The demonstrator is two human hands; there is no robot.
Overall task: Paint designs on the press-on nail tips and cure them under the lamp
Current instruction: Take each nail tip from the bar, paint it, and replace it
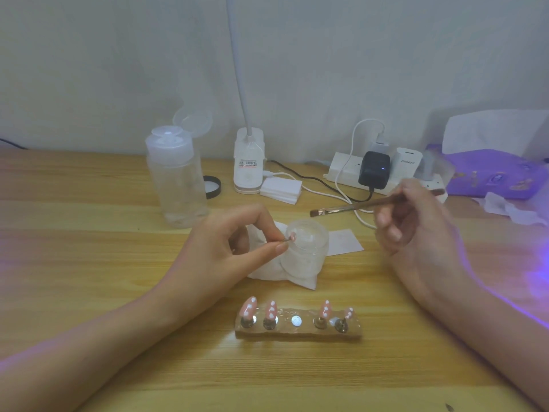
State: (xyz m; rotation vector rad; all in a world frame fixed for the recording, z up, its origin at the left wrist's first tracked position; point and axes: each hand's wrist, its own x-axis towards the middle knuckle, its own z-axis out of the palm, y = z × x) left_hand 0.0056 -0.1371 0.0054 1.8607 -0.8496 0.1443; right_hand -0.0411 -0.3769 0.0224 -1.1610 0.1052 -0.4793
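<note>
By the jar [306, 257], left hand [234, 248] pinches nail tip [292, 237] — right hand [416, 224] grips brush [356, 207].

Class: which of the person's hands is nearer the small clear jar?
Left. The left hand pinches a nail tip right by the jar; the right hand, holding a brush, is apart, to the right of it.

Clear pump bottle [178, 185], black lid [213, 187], power strip [332, 171], purple tissue box [490, 176]

Wood-grain table [89, 209]; clear plastic bottle [178, 185]; glossy pink nail tips [249, 307]; metal stands [247, 322].
</note>
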